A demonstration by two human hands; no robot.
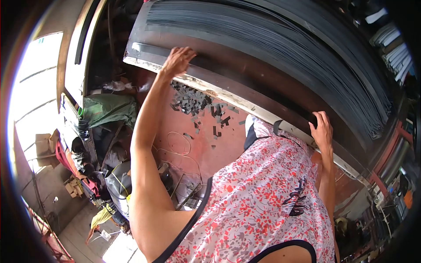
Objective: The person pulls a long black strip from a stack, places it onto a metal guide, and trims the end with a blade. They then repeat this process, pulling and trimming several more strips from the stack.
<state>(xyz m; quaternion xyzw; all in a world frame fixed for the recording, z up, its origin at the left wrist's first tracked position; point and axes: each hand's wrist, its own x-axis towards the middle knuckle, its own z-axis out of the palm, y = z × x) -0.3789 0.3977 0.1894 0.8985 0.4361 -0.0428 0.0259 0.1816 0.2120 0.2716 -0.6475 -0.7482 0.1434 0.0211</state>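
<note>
A long, thin dark strip (151,51) lies along the front edge of the worktable (245,65). Toward its left part, my left hand (179,60) has bent fingers closed over the strip. Farther right along the same edge is my right hand (322,128), fingers curled over the strip's right part and thumb toward the table edge. What lies under the fingertips is partly hidden. Behind both hands, a broad stack of long dark grey strips (263,41) spreads across the tabletop.
Small dark offcuts (195,103) are scattered on the reddish floor (206,144) below the table. A pale cable (180,153) curls there. Bags and a green sheet (109,109) are piled at left. Another person in a yellow top (103,217) is at lower left.
</note>
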